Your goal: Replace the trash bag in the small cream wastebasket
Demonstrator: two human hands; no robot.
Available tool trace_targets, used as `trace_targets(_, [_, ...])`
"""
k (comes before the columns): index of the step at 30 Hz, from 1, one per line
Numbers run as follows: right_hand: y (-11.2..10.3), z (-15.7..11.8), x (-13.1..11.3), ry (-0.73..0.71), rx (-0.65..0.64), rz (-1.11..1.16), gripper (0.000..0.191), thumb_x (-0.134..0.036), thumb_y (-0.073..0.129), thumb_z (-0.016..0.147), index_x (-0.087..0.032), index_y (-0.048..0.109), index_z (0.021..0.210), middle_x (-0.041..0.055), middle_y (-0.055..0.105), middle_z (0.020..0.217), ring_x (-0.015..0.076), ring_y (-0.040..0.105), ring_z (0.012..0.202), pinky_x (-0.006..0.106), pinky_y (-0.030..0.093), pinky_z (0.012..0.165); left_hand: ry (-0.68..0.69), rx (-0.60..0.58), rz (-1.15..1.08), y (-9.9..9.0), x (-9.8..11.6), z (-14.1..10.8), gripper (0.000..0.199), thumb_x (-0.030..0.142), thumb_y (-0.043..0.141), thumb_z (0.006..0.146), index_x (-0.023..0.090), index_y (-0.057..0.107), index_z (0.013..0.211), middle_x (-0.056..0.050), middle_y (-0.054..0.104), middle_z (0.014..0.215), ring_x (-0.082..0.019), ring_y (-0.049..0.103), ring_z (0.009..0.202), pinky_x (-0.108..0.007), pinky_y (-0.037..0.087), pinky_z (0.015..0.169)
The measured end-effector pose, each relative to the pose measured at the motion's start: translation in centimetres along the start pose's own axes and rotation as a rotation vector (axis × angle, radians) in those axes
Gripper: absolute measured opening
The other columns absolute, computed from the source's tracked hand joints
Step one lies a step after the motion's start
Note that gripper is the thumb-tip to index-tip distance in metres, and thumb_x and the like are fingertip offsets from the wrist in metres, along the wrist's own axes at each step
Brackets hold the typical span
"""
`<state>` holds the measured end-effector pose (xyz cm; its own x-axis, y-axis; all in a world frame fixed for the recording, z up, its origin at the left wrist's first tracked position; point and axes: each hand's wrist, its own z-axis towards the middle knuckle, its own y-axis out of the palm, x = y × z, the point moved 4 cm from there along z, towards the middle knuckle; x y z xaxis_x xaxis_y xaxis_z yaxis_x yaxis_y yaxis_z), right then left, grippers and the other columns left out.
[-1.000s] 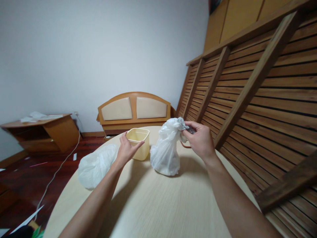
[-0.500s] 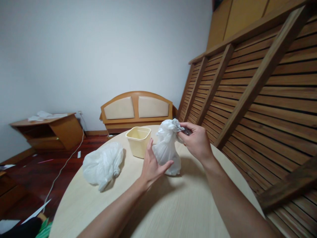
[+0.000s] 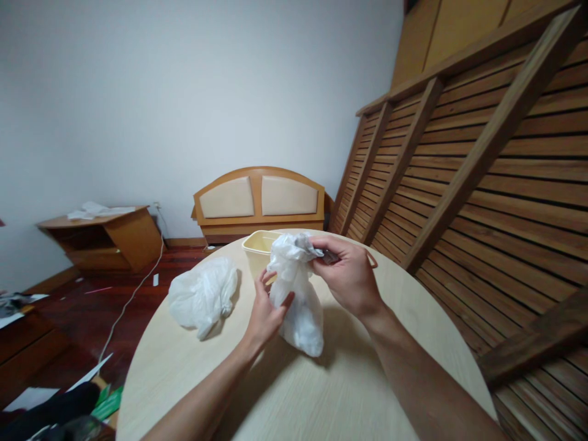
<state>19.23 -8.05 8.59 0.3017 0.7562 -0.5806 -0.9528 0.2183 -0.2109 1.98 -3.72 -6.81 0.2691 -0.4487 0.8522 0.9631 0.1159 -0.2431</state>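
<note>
A white plastic bag [image 3: 301, 312] with something bulky inside hangs in front of me, its lower end close to the table. My right hand [image 3: 346, 269] pinches the gathered top of this bag. Some dark material shows between those fingers, and a thin reddish-brown loop [image 3: 373, 258] sticks out behind the knuckles; I cannot make out what either is. My left hand [image 3: 269, 312] cups the bag's left side, thumb in front and fingers bent around it. Just behind stands a pale yellow square tub [image 3: 252, 251], partly covered by the bag and my left fingers.
On the left of the round wooden table [image 3: 184, 380] lies a second white plastic bag [image 3: 202, 294]. A slatted wooden frame [image 3: 459, 184] leans along the right. Beyond the table are a headboard [image 3: 260, 196] and a low cabinet [image 3: 105, 236]; a white cable [image 3: 124, 312] crosses the floor.
The bag has shifted left and toward me, its bottom swinging nearer, and now covers part of the tub. My left fingers have curled in. The view has turned slightly left.
</note>
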Motion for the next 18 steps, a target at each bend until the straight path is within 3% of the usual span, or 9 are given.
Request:
trace_targets(5, [-0.8,-0.6,3.0,0.092,0.007,-0.079,0.023,-0.018,0.066,0.078,-0.023,0.079,0.097,0.0043,0.079,0.096,0.0209,0.074,0.085,0.031,0.058,0.079,0.068,0.093,0.212,-2.0,0.3,-1.2,0.076,0.051,0.066,0.084,0.02,0.029,0.143,-0.019,0.05,0.143,-0.033,0.05,0.136,-0.058,0.036,0.116])
trace_targets(9, [-2.5,-1.6,5.9,0.155,0.063,-0.192,0.023,-0.022,0.065,0.076,-0.02,0.078,0.095,0.0061,0.079,0.094,0.0222,0.072,0.084,0.034,0.056,0.081,0.143,0.006,0.41,-0.2,1.1,-2.4,0.107,0.057,0.08,0.069,0.018,0.024,0.152,-0.022,0.045,0.151,-0.04,0.043,0.141,-0.061,0.035,0.116])
trace_targets(11, [-3.5,-2.3,7.3,0.192,0.1,-0.242,0.024,-0.024,0.064,0.075,-0.019,0.076,0.095,0.0064,0.078,0.094,0.0227,0.072,0.085,0.034,0.055,0.081,0.161,-0.072,0.466,0.9,1.2,-2.8,0.112,0.056,0.083,0.065,0.017,0.025,0.153,-0.022,0.045,0.152,-0.042,0.04,0.143,-0.063,0.034,0.116])
trace_targets(15, [-5.1,-3.7,9.9,0.257,0.135,-0.329,0.027,-0.028,0.062,0.077,-0.017,0.074,0.098,0.0088,0.077,0.096,0.0236,0.071,0.085,0.035,0.055,0.08,0.152,-0.225,0.559,1.9,0.8,-2.9,0.091,0.049,0.078,0.073,0.018,0.039,0.149,-0.019,0.051,0.148,-0.044,0.035,0.146,-0.067,0.029,0.117])
trace_targets(18, [-6.1,-4.9,11.7,0.269,0.097,-0.444,0.029,-0.028,0.059,0.077,-0.017,0.073,0.1,0.0095,0.077,0.095,0.0246,0.071,0.084,0.036,0.054,0.08,0.192,-0.322,0.609,1.9,1.0,-2.6,0.073,0.045,0.076,0.075,0.02,0.052,0.14,-0.015,0.058,0.142,-0.042,0.041,0.142,-0.065,0.032,0.117])
